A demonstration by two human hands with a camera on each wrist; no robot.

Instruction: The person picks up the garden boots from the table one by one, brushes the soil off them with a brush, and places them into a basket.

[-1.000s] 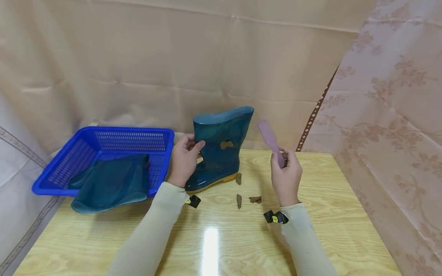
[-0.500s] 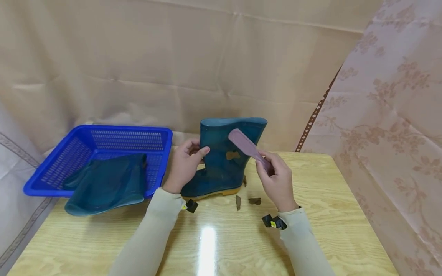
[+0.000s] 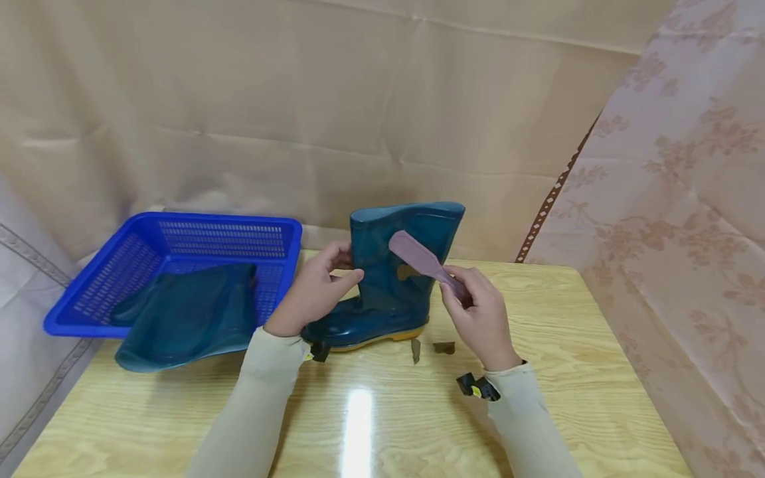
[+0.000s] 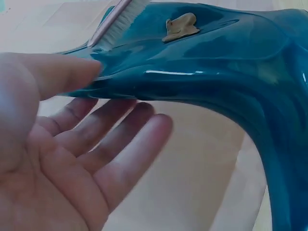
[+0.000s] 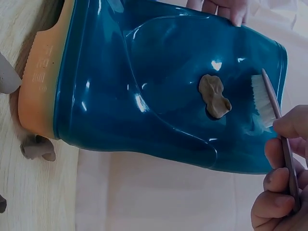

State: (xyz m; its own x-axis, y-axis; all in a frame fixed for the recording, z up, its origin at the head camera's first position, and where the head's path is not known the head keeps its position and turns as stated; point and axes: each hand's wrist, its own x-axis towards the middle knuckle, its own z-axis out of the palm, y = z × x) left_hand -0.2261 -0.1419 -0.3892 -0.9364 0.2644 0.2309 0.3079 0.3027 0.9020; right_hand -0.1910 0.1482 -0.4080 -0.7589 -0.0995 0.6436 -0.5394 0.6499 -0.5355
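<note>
A teal rubber boot (image 3: 382, 299) with a yellow sole stands on the table, toe to the left. A brown clay-like lump (image 5: 214, 96) sticks to its shaft. My right hand (image 3: 481, 312) grips a mauve brush (image 3: 418, 255) by its handle; the white bristles (image 5: 262, 101) face the upper shaft and meet it close to the lump. My left hand (image 3: 319, 289) is at the shaft's front edge, thumb overlapping the edge. In the left wrist view its loosely extended fingers (image 4: 139, 159) lie along that edge, fingertips right at the rubber.
A blue plastic basket (image 3: 293, 265) stands at the left, with another teal boot (image 3: 191, 318) lying in it, its shaft hanging over the front rim. Brown fragments (image 3: 444, 347) lie on the wooden table (image 3: 538, 398) near the heel. A beige curtain (image 3: 269, 99) hangs behind.
The brush has swung left from beside the boot onto its shaft, then slightly lower. The boot has turned and shifted slightly right. My left hand has moved lower along the shaft, its fingers looser.
</note>
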